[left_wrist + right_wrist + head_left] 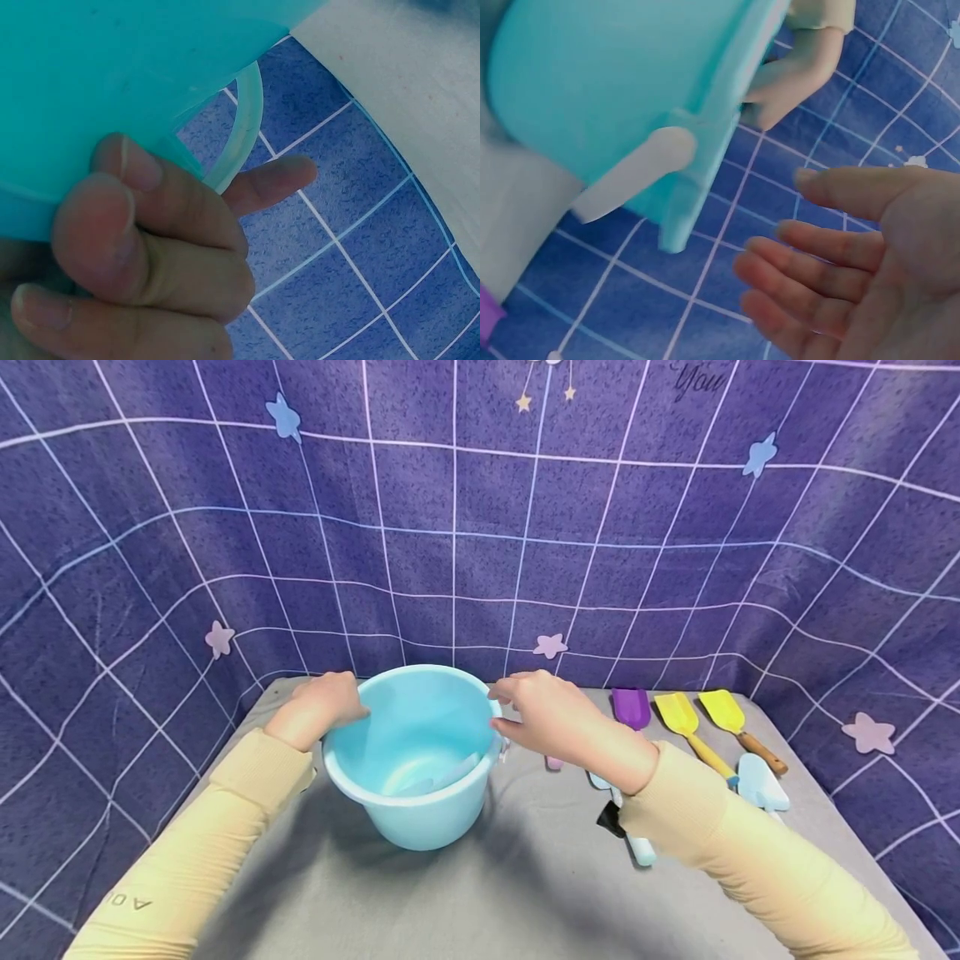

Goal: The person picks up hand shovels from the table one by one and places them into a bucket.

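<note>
A light blue bucket [420, 822] sits over the grey table, its mouth facing up toward me. My left hand [324, 703] grips the left rim; in the left wrist view its fingers [187, 202] bend at the bucket wall, close by a pale curved handle [244, 127]. On the other side my right hand [551, 714] hovers at the right rim. The right wrist view shows that hand [840, 277] with fingers extended and a gap between them and the rim. A whitish bail handle [641, 169] hangs outside the bucket. Inside lies a pale blue piece [446, 777].
Toy shovels lie at the table's right: a purple one [631, 707], a yellow one [678, 714], another yellow one with a brown handle [723, 710] and a light blue one [761, 785]. My right forearm partly covers a pale handle [640, 850] and a black piece [611, 818]. Purple gridded cloth [487, 560] stands behind.
</note>
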Demonstrator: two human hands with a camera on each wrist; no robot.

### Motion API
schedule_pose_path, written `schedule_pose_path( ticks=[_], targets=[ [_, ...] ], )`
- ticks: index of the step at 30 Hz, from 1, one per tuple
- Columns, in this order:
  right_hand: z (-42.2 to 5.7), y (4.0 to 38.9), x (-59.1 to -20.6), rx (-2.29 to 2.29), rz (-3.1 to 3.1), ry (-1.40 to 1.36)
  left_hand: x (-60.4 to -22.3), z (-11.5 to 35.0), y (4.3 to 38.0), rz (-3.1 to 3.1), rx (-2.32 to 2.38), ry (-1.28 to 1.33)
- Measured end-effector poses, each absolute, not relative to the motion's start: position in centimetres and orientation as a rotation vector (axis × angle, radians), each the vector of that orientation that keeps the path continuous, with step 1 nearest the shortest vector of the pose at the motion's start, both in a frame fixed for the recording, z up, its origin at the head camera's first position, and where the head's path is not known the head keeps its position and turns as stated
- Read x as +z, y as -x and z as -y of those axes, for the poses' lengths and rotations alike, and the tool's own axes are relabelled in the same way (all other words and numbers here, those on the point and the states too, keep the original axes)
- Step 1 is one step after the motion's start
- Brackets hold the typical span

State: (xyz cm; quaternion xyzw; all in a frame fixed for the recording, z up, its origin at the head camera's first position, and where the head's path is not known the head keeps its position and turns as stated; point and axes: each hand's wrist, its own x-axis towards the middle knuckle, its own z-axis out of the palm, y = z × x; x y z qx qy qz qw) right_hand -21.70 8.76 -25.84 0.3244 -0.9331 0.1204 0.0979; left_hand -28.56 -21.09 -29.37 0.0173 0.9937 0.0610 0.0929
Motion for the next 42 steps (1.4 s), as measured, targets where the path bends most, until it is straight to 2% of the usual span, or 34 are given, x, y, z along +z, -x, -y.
schedule_pose_path(
  ticks=[10,27,42],
  targets=[
    [-13.2,20.8,-29.3,0.415,2.554,-0.862,-29.4,21.2,28.6,-2.934,0.198,-0.046],
    [-20.5,20.5,-36.5,0.275,2.815,-0.486,-29.7,21.4,29.0,-2.938,0.185,-0.035],
    [-23.2,19.7,-41.4,0.351,3.080,-0.240,-29.7,21.4,28.8,-2.955,0.193,-0.036]
  ],
)
